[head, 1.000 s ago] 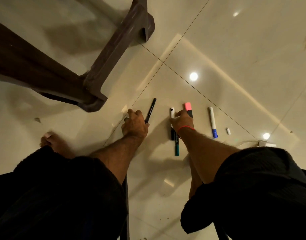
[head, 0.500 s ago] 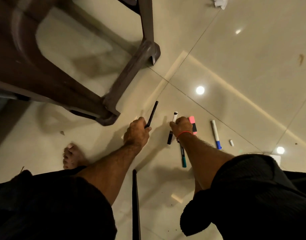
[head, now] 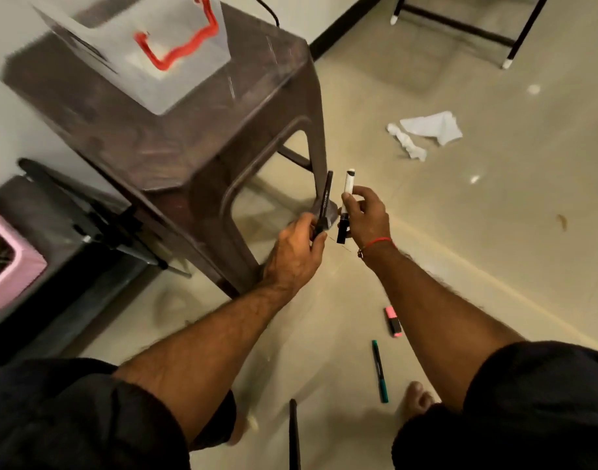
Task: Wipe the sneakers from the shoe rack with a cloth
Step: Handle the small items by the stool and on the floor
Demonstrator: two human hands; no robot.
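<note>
My left hand (head: 295, 252) grips a black pen (head: 324, 203) that points up and away. Just to its right, my right hand (head: 367, 217) pinches a black-and-white marker (head: 347, 198), held upright; a red thread circles that wrist. Both hands hover above the tiled floor beside the leg of a brown plastic stool (head: 195, 144). A crumpled white cloth or paper (head: 426, 132) lies on the floor farther away to the right. No sneakers or shoe rack are in view.
A clear box with red trim (head: 145, 45) sits on the stool. On the floor near my feet lie a pink highlighter (head: 392, 322) and a green pen (head: 380, 374). A pink basket (head: 6, 266) stands at the left edge. Black frame legs (head: 460, 25) stand far right.
Both hands lifted off the floor, the left with the black pen and the right with the black-and-white marker. My view swung up and now takes in the stool top and the box.
</note>
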